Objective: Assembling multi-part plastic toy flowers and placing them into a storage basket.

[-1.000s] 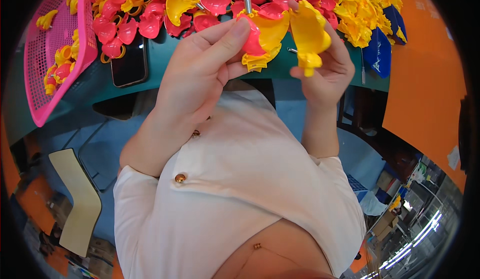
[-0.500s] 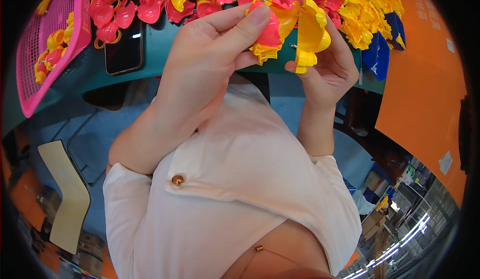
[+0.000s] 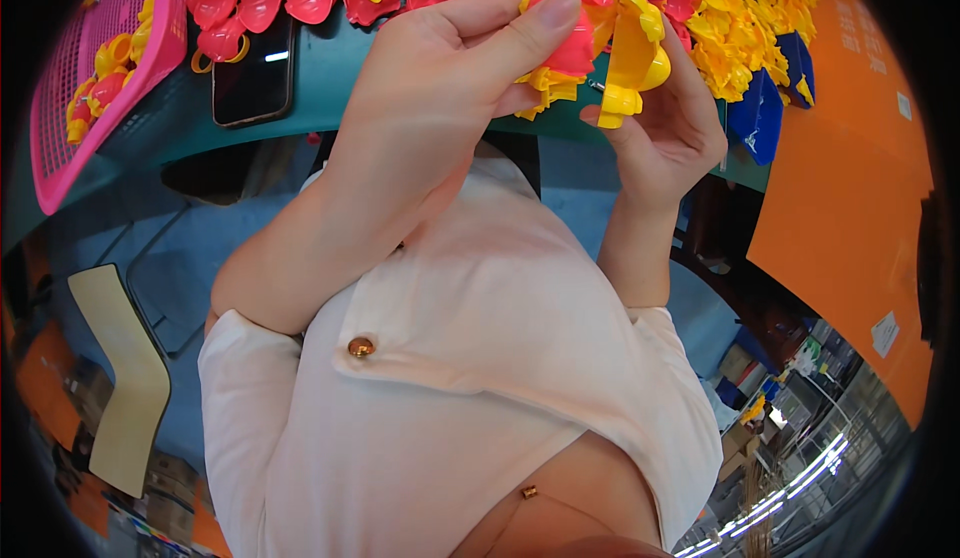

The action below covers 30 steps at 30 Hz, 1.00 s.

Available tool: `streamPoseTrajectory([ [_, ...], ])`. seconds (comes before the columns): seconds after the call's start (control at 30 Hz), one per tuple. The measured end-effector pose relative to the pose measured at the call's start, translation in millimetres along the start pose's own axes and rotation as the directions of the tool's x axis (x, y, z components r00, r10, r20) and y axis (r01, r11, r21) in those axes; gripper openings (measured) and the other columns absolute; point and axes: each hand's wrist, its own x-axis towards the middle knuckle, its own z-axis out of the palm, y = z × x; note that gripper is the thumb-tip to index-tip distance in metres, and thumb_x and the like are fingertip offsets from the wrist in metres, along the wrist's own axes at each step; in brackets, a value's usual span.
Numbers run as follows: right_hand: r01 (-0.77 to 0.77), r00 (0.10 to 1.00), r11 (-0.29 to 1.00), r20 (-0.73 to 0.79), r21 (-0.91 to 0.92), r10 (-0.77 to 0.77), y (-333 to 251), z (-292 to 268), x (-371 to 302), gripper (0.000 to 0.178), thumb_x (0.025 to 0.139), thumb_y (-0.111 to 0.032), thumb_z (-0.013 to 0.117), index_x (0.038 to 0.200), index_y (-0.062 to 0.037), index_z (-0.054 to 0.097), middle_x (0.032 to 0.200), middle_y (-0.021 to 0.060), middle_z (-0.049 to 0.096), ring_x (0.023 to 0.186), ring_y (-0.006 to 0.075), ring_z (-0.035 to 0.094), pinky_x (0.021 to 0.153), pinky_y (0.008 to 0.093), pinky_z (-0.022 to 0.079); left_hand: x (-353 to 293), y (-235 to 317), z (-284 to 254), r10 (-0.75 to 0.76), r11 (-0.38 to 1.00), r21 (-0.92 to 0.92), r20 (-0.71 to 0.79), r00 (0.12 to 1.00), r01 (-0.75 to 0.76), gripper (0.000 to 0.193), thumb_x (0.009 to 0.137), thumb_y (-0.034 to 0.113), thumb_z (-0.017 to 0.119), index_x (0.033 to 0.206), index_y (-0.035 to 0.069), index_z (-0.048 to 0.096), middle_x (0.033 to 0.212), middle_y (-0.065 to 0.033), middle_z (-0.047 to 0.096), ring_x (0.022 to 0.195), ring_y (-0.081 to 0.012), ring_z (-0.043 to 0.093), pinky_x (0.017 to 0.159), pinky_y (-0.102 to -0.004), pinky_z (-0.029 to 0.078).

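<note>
Two plastic toy parts held together above the teal table [image 3: 300,133].

Head view: red plastic piece [image 3: 572,46] is pinched by the left hand [image 3: 440,68]; yellow plastic piece [image 3: 632,53], touching it, is gripped by the right hand [image 3: 672,128]. A phone [image 3: 252,78] lies on the table, left of both.

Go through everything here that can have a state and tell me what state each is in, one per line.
left hand: closed on the red plastic piece, thumb on top
right hand: holding the yellow plastic piece
red and yellow pieces: pressed side by side
phone: lying flat on the teal table, screen dark
pink basket: tilted, holding a few pieces
piles of red and yellow pieces: loose on the table
</note>
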Motion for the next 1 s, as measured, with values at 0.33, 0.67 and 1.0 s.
streamPoseTrajectory([
  [0.33,0.032,0.998,0.999,-0.051,-0.014,-0.033,1.7,-10.1,-2.0,0.068,0.066,-0.003,0.08,0.125,0.0081,0.048,0.118,0.0195,0.058,0.106,0.0254,0.06,0.084,0.0312,0.053,-0.6,-2.4,2.8,0.03,0.997,-0.066,-0.032,0.999,-0.032,0.039,0.092,0.025,0.057,0.118,-0.004,0.056,0.108,-0.0101,0.063,0.099,-0.0158,0.062,0.086,-0.0289,0.051],
  [0.67,0.056,0.998,0.998,-0.021,-0.014,-0.056,-0.1,-4.6,1.3,0.067,0.067,-0.005,0.08,0.125,0.0086,0.048,0.119,0.0184,0.058,0.107,0.0238,0.06,0.089,0.0329,0.051,0.2,9.5,3.7,-0.111,0.979,-0.163,0.084,0.99,0.123,0.032,0.096,0.018,0.05,0.117,-0.005,0.055,0.105,-0.0074,0.063,0.089,-0.0079,0.059,0.078,-0.0188,0.047],
  [1.0,0.027,0.999,1.0,0.043,-0.003,-0.027,-0.1,-4.1,1.3,0.063,0.07,-0.001,0.077,0.125,0.0106,0.047,0.123,0.0218,0.054,0.111,0.028,0.057,0.095,0.0377,0.046,1.0,9.2,8.5,-0.07,0.974,-0.21,0.102,0.992,0.09,0.034,0.095,0.017,0.052,0.121,-0.006,0.052,0.11,-0.0101,0.061,0.097,-0.0129,0.06,0.085,-0.0234,0.049],
])
